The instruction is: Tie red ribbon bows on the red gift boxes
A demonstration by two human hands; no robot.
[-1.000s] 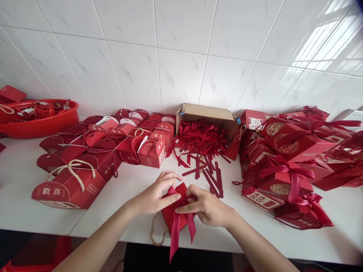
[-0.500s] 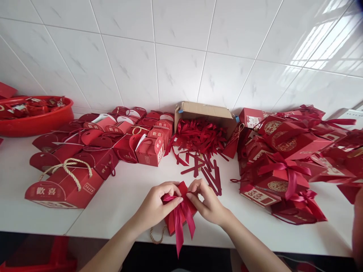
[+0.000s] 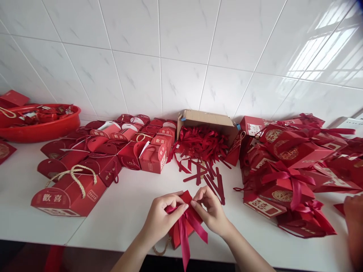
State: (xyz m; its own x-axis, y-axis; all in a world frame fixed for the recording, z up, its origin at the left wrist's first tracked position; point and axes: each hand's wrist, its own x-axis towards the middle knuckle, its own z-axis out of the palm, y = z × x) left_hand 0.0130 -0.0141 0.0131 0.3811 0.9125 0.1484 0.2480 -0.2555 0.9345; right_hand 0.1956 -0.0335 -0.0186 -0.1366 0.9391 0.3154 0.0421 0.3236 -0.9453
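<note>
A small red gift box [image 3: 176, 234] lies on the white counter [image 3: 130, 204] near its front edge, with a dark red ribbon [image 3: 185, 236] wrapped over it. My left hand [image 3: 163, 217] pinches a ribbon loop at the box's top. My right hand [image 3: 211, 211] pinches the ribbon just opposite, fingertips almost touching the left ones. Two ribbon tails hang down over the box front. A beige rope handle [image 3: 161, 250] pokes out below the box.
Open red boxes [image 3: 119, 147] crowd the back left, one large with a rope handle [image 3: 66, 192]. A cardboard carton [image 3: 205, 124] spills ribbons [image 3: 201, 143]. Ribbon-tied boxes [image 3: 286, 177] pile up on the right. A red basin [image 3: 39, 124] sits far left. Another person's hand [image 3: 354, 226] shows at right.
Both hands have shifted from pressing on the box to pinching the ribbon at its top. The ribbon tails have spread apart. The view has moved slightly.
</note>
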